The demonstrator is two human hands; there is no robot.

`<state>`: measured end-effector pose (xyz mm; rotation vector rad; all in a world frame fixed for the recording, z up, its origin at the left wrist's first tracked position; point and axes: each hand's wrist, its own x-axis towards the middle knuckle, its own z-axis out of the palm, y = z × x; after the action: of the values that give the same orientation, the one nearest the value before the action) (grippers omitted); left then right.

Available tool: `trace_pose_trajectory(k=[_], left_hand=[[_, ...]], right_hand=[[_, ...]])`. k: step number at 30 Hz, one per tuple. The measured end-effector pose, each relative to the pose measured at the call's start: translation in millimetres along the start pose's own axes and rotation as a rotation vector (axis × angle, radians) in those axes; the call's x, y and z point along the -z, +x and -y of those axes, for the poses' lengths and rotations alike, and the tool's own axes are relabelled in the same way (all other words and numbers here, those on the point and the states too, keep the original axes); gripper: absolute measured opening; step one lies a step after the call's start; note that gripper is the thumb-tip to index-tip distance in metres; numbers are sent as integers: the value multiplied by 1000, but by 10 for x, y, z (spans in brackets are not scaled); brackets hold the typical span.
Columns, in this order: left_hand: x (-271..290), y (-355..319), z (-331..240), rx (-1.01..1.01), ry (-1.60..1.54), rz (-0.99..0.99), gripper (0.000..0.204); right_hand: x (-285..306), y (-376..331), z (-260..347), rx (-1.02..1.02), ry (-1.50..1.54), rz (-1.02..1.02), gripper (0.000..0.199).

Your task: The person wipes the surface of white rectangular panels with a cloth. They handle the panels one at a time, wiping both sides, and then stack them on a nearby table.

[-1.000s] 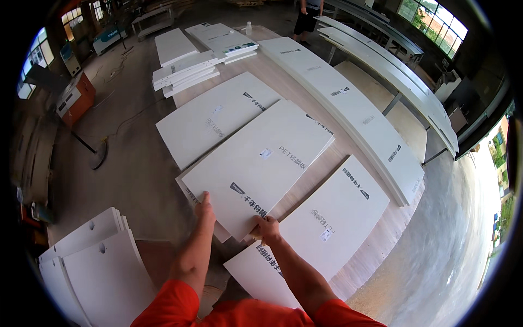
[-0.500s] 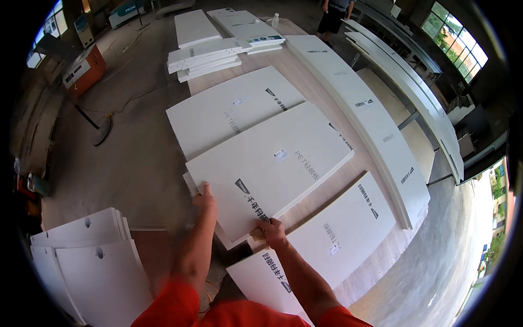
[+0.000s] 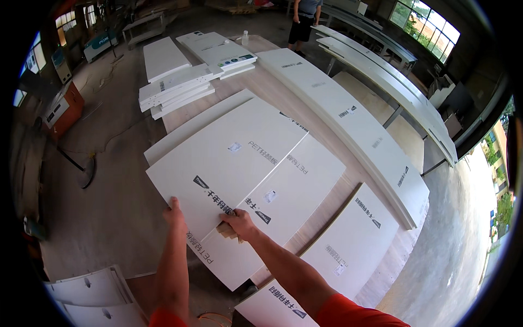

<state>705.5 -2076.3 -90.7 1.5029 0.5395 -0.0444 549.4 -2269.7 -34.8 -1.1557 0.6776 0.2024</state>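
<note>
A white rectangular panel with dark printed marks and a small label is in both my hands. My left hand is closed on its left near edge, thumb on top. My right hand grips the right edge near the closest corner, its fingers curled under. Beneath it and to its right lies a second white panel, partly covered. Past the far left edge, another white panel shows as a strip. One more panel lies to the right, and a further panel is near my right forearm.
Long white boards run along the table's right side. Stacked panels and a clear bottle are at the far end. White panels with round holes stand at lower left. A person stands beyond the table.
The held panel has shifted left and away with both hands, uncovering more of the panel beneath it on the right. The view has also shifted.
</note>
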Motion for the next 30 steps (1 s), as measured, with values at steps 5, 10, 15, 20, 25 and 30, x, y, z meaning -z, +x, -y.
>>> trace_pose_trajectory(k=[5,10,15,20,25,30], left_hand=[[-348,553,0,-53,208,-72,60],[-63,1603,159,-244,312,-133,64],[-64,1595,158,-401,469,-97,65],[75,1698,261,-403,461,-36,68],[192,2126,287,-512,648,-105,71],[128,2200,183,-605,869,-38,72]], right_hand=[[64,612,309,120,-297,35,32],[164,209,-230,179,-397,26,45],[537,-159,-854,108,-416,-67,42],[566,-348,-685,-156,-275,-130,38],[667,-206,-803,74,-380,-104,40],[709,-167,-883,112,-392,-137,42]])
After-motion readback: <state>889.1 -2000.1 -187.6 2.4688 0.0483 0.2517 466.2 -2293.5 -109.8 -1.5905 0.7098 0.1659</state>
